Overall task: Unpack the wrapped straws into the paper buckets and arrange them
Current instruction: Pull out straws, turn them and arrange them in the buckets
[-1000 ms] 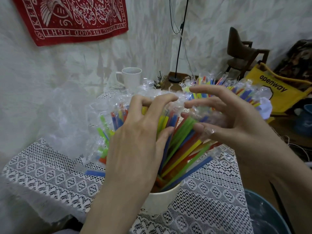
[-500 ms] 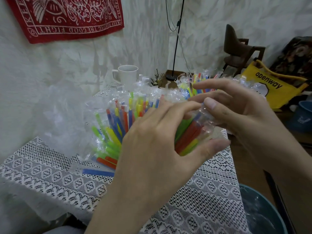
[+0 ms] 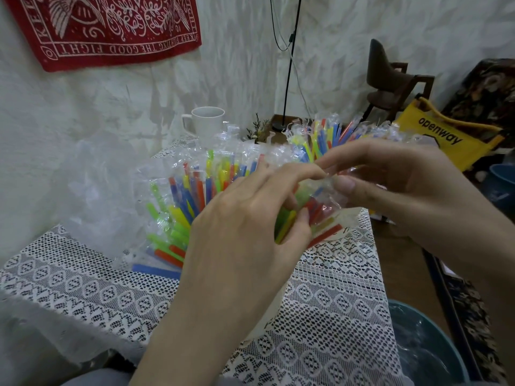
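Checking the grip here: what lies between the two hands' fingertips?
In the head view, a bundle of wrapped straws: the left hand and right hand both pinch its clear plastic wrapping.

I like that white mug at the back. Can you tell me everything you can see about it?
The mug is plain white and looks like glazed ceramic, with a round open rim and a loop handle sticking out to its left. It stands upright at the far end of the table, close to the wall. Crinkly clear straw wrappers hide its bottom part, so its base cannot be seen. Neither hand touches it. What is inside cannot be seen from here.
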